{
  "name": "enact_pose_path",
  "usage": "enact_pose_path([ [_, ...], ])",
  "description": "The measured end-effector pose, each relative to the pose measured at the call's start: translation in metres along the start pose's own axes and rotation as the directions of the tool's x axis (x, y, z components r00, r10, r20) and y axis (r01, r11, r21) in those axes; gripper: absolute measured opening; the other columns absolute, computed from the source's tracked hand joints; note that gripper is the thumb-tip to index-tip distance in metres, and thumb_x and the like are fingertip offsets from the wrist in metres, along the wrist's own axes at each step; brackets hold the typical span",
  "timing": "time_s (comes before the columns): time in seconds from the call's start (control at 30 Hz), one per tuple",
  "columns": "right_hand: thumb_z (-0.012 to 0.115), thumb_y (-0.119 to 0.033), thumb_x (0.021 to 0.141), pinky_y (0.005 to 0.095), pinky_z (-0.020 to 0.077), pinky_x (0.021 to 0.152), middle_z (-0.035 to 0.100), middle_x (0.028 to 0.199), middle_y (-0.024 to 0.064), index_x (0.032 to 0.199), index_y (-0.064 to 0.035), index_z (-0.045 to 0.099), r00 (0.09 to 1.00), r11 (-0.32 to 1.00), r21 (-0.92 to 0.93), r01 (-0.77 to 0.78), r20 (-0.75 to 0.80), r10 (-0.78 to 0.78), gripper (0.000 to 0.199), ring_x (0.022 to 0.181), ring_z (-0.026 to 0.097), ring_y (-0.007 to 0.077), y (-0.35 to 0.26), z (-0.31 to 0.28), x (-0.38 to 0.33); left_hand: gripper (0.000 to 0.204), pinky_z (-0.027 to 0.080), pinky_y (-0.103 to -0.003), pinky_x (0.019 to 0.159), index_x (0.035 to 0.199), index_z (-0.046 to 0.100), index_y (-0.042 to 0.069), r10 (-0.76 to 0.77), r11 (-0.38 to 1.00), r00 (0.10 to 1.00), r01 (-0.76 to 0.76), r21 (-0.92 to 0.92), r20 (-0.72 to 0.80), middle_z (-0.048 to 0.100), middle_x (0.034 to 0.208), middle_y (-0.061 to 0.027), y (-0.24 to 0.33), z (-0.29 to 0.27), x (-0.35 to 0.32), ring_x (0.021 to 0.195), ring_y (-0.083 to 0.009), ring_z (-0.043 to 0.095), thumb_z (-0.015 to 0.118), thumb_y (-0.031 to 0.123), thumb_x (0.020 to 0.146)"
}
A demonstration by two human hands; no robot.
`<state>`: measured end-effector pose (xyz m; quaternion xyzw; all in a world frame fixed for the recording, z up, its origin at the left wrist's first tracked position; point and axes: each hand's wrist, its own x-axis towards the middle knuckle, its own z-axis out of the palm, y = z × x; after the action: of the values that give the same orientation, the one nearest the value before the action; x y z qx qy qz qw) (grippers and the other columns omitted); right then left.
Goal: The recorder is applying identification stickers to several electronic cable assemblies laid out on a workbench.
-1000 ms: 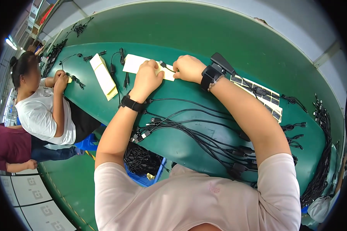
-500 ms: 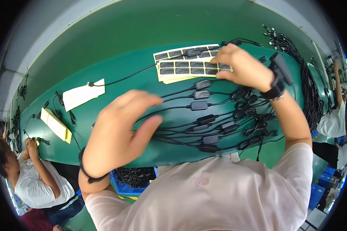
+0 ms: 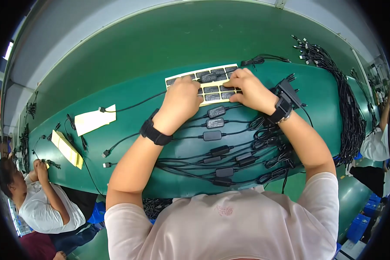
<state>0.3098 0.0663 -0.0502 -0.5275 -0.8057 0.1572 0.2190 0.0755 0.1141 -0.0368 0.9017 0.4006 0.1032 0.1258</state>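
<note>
Yellow-backed label sheets [image 3: 209, 103] with rows of black labels lie at the far middle of the table. My left hand [image 3: 182, 99] is closed on the left end of the front sheet, its fingertips bent over the labels. At the right end, my right hand [image 3: 251, 93] pinches this sheet with thumb and forefinger, the other fingers curled. A black cable's small box [image 3: 209, 77] rests on the rear labels just beyond my hands; its lead [image 3: 138, 103] runs left to a plug. Nearer me, several black cables with inline boxes [image 3: 212, 136] lie side by side, some boxes with printed labels.
Blank yellow sheets [image 3: 95, 120] and a yellow stack [image 3: 67, 149] lie at left. A thick bundle of black cables [image 3: 353, 117] hangs along the right side. A black adapter [image 3: 288, 93] sits by my right wrist. At far left another person [image 3: 43, 203] works with both hands.
My left hand has moved from over the cables, far and right, onto the label sheet. My right hand stays at the sheet's right end. The view has shifted slightly.
</note>
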Motion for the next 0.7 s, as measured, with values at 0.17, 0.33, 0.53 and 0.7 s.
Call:
enact_pose_path([
  [0.17,0.084,-0.015,0.065,0.0412,0.0421,0.095,0.063,0.109,0.0107,0.113,-0.0037,0.069,0.996,0.997,-0.006,-0.072,0.061,0.072,0.052,0.107,0.053,0.0315,0.005,-0.005,0.003,0.034,0.047,-0.040,0.088,0.102,0.070,0.001,-0.041,0.992,0.995,0.029,-0.126,-0.090,0.063,0.099,-0.0153,-0.013,0.001,0.003,0.097,-0.0327,0.055,0.079,0.015,0.071],
  [0.33,0.081,-0.011,0.066,0.0416,0.0426,0.096,0.067,0.108,0.0107,0.106,-0.0039,0.071,0.998,0.999,0.017,0.036,-0.044,-0.035,0.042,0.107,0.056,0.0302,0.009,-0.010,0.007,0.035,0.046,-0.040,0.087,0.099,0.069,0.004,-0.008,0.978,0.999,0.001,-0.211,-0.033,0.063,0.098,-0.0128,-0.017,-0.004,0.003,0.096,-0.0309,0.055,0.082,0.016,0.069],
  [0.53,0.076,-0.002,0.072,0.0332,0.0505,0.079,0.070,0.087,0.0077,0.105,-0.0016,0.070,0.996,0.984,0.155,-0.083,-0.007,0.085,0.033,0.082,0.063,0.0209,0.004,-0.027,0.009,0.026,0.048,-0.038,0.079,0.084,0.065,0.002,-0.053,0.954,0.992,0.015,-0.300,-0.117,0.065,0.086,-0.0114,-0.015,-0.004,0.001,0.087,-0.0296,0.059,0.081,0.015,0.069],
  [0.7,0.070,0.001,0.082,0.0229,0.0487,0.064,0.067,0.077,0.0014,0.123,-0.0010,0.059,0.962,0.701,0.666,-0.256,0.102,0.255,0.042,0.070,0.061,0.0067,-0.008,-0.056,0.015,0.017,0.045,-0.026,0.057,0.078,0.064,0.001,-0.201,0.633,0.923,0.378,-0.676,0.328,0.062,0.065,-0.0024,-0.015,-0.044,-0.001,0.061,-0.0088,0.058,0.079,0.009,0.075],
])
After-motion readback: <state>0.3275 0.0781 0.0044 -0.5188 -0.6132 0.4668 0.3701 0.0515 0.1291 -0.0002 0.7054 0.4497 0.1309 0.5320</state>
